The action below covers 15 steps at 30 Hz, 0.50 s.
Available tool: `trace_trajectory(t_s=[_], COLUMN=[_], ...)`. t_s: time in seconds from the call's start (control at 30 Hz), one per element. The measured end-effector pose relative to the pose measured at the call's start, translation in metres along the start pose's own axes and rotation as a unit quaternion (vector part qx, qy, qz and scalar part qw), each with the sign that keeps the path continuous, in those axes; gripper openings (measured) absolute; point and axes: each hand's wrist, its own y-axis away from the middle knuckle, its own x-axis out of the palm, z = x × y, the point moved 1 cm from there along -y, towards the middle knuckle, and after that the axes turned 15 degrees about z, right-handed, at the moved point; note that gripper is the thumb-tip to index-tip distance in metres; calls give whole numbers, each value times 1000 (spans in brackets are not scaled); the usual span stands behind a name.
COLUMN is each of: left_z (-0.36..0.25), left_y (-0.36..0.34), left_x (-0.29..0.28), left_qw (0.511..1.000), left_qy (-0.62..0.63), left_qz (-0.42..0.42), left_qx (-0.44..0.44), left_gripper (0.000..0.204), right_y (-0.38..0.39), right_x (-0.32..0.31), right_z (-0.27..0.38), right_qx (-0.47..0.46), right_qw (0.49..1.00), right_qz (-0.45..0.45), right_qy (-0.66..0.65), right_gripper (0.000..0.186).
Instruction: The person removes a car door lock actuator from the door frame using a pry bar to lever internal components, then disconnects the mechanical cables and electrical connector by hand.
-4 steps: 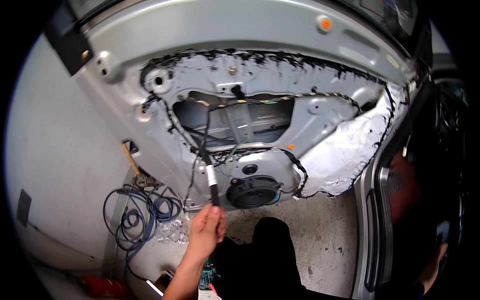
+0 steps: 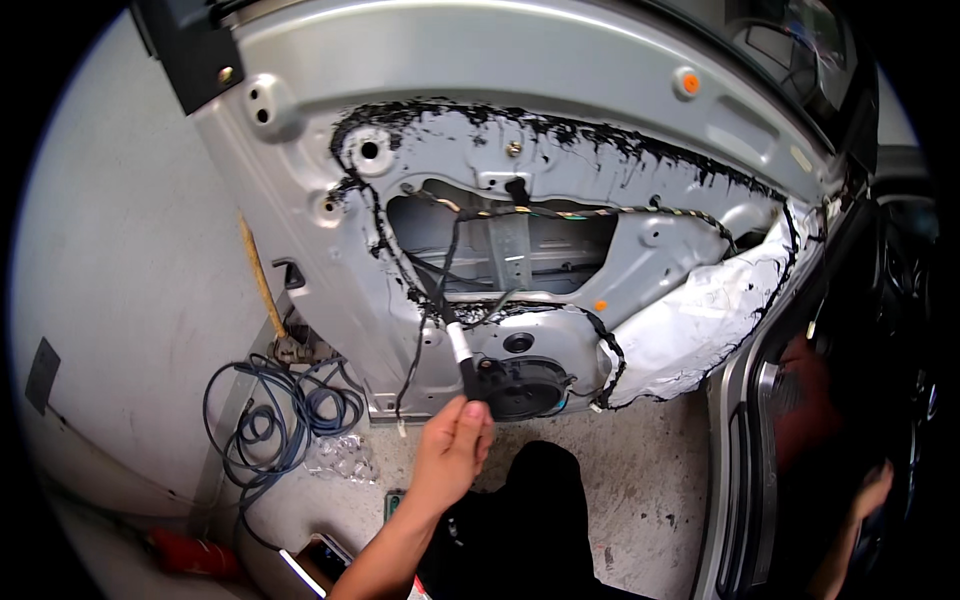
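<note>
My left hand (image 2: 455, 450) is closed round the lower end of a black cable bundle with a white band (image 2: 460, 342), in front of a bare grey door panel (image 2: 420, 55). Above it, a striped wiring harness (image 2: 600, 212) crosses a large opening. A round black speaker (image 2: 525, 390) sits low on the panel, just right of the held bundle. Black sealant borders the upper area, and a crumpled white sheet (image 2: 685, 320) covers the lower right. My right hand (image 2: 872, 488) is at the far right against the dark car interior; its fingers are partly lost in shadow.
A wooden-handled tool (image 2: 258, 275) leans at the left by coiled hoses (image 2: 265, 430) and a clear bag (image 2: 340, 460). A red object (image 2: 190, 550) lies lower left, near a white wall (image 2: 120, 220). The car's door frame (image 2: 740, 450) runs down the right.
The view has shifted, so the door and my left hand with the bundle appear further right. My right hand appears slightly higher.
</note>
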Motion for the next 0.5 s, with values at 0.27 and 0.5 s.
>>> trace_trajectory(t_s=[0.27,0.5], left_z=[17,5], left_y=[-1,19], left_x=[6,-23], left_qw=[996,996], left_qy=[77,82], left_qz=[-13,-10], left_qx=[35,15], left_gripper=[30,29], right_y=[-89,-146], right_x=[-299,-430], right_z=[386,585], right_qx=[-405,-358], right_qw=[558,93], right_qz=[227,412], right_qy=[-688,-833], right_gripper=[34,39])
